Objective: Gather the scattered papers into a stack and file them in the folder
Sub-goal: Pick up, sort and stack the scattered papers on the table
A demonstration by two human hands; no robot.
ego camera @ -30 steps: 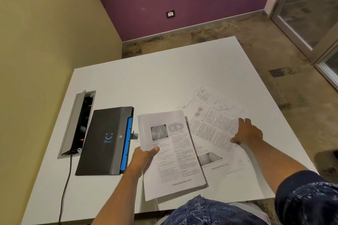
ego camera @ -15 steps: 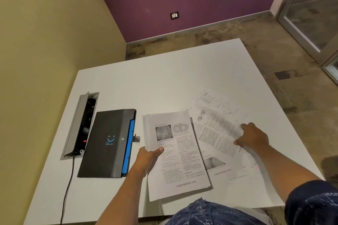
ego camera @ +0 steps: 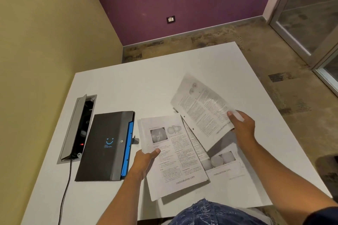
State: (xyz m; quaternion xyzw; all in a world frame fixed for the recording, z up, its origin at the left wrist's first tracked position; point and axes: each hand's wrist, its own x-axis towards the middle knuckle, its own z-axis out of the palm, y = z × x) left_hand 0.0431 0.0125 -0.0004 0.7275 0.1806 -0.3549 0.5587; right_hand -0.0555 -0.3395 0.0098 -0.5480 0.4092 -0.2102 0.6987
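right hand point(ego camera: 242, 126) lifting sheet point(ego camera: 203, 113), table point(ego camera: 128, 86)

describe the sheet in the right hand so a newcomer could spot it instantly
On the white table, right of the black folder, printed pages overlap. The right hand pinches one sheet raised and tilted above them. It alone is off the table, blurred, with punch holes along its lower-left edge.

On the table point(ego camera: 164, 82), the folder point(ego camera: 106, 144) lies left of the papers point(ego camera: 175, 153), cable box point(ego camera: 76, 128) further left
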